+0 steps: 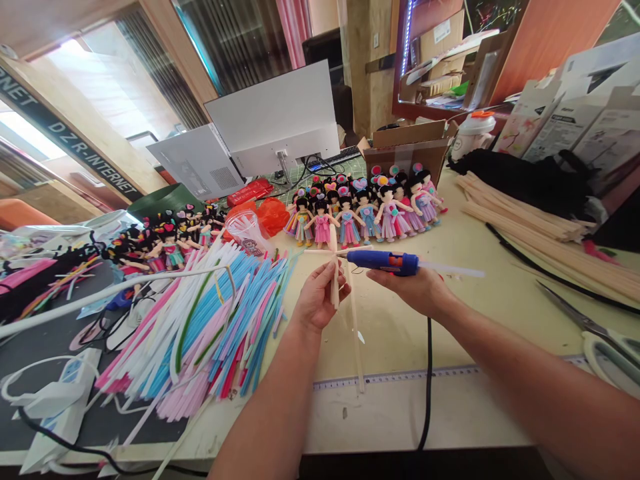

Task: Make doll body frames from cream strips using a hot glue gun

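Observation:
My left hand (316,290) pinches a small cross-shaped figure of beige pipe cleaners (335,291), its arms spread sideways. One long beige strand (357,347) runs from near the figure down to the table's front edge. In my right hand (420,288) is a blue glue gun (383,261), a clear glue stick (463,271) poking out of its back. The gun's nozzle points left and meets the figure where its arms cross; whether glue is coming out I cannot make out. A black cord (429,387) drops from the gun over the front edge.
Finished dolls (350,217) stand behind the hands. Loose coloured pipe cleaners (215,320) cover the left side. Right are beige pipe cleaners (525,213) and scissors (595,327). A ruler strip (400,377) lines the front; a power strip (63,407) sits far left.

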{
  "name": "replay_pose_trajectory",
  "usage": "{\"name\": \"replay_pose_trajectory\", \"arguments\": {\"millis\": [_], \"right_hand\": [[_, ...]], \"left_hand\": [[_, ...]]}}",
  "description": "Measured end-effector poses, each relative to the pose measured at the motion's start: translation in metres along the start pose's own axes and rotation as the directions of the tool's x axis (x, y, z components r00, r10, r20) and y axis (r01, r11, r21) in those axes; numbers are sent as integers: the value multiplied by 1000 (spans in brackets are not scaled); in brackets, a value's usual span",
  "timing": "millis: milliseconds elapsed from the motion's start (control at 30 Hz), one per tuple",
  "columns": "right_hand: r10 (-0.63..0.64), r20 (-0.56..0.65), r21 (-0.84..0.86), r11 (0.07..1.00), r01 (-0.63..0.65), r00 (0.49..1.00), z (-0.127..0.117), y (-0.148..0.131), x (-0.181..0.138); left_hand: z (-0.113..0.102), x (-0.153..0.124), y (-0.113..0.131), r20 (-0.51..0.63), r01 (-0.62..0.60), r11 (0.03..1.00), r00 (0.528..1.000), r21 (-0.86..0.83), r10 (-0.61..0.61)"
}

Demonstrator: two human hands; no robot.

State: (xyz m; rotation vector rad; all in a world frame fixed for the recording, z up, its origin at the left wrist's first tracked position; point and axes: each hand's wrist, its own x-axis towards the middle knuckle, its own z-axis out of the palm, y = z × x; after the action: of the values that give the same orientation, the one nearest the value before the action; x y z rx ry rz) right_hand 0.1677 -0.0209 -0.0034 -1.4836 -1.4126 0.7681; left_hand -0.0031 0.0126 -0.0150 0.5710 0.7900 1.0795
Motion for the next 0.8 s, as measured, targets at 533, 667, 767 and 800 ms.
{"name": "replay_pose_trajectory", "arguments": {"millis": [533,667,767,800], "right_hand": [[63,-51,-141,988,-70,997,1,4,1],[54,-36,-136,989,-59,998,0,3,0],[21,-47,-122,992,-26,999,1,4,1],[12,-53,-113,993,-18,999,1,5,1]], "left_hand": [[0,-1,0,19,14,1000,1000,-15,-14],[0,-1,0,5,12,1000,1000,-10,-12],[0,-1,0,2,5,1000,1000,6,-5],[0,-2,0,1,2,1000,1000,10,-2]]}}
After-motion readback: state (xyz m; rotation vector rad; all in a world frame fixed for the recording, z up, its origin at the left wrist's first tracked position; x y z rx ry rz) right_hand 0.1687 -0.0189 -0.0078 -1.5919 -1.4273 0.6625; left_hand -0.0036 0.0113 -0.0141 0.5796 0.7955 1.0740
